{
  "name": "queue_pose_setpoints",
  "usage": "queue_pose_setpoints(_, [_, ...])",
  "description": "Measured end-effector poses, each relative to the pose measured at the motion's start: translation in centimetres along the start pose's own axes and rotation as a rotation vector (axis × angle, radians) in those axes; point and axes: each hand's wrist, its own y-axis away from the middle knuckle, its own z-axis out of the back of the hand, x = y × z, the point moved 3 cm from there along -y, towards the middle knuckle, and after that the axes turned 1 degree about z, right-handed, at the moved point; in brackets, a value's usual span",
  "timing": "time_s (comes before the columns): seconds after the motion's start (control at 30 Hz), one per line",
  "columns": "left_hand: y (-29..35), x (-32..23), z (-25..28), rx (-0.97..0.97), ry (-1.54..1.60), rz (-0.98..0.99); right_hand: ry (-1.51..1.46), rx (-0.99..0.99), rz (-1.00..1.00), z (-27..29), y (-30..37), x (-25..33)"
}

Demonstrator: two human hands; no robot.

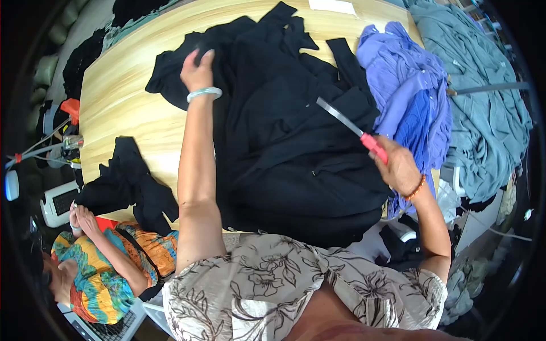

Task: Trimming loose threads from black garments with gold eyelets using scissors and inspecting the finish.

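Observation:
A heap of black knit garments (296, 142) covers the middle of the table in front of me. My left hand (197, 69), with a pale bangle at its wrist, is over the heap's far left part. Its thumb and a finger stand apart, and nothing shows between them. At the right, my right hand (397, 166) is closed round the handle of a red-handled tool with a narrow metal blade (339, 115). The blade points up and left above the black cloth. Whether it touches the cloth is hard to tell.
Purple garments (406, 74) lie right of the heap, with grey-green cloth (466, 62) beyond. A co-worker (102, 267) at lower left has hands by another black garment (128, 182). White paper (333, 6) lies on the wooden table (122, 96). A grey rod (492, 88) crosses the grey-green cloth.

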Motion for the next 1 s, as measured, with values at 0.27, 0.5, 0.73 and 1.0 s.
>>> queue_pose_setpoints(0.27, [26.1,-11.9,0.5,1.258,-0.465,-0.933,0.143,-0.234,-0.211,3.4,0.2,-5.8])
queue_pose_setpoints(0.5, [23.6,-13.2,6.1,0.988,-0.505,-0.818,-0.153,-0.220,-0.332,0.9,-3.5,-8.5])
queue_pose_setpoints(0.73, [25.4,-10.7,9.3,1.107,-0.324,-0.284,0.362,-0.232,-0.075,-1.4,-3.6,-5.8])
queue_pose_setpoints(1.0, [24.6,-9.7,9.4,1.044,-0.229,-0.161,-0.030,0.003,0.067,1.6,-1.1,-2.1])
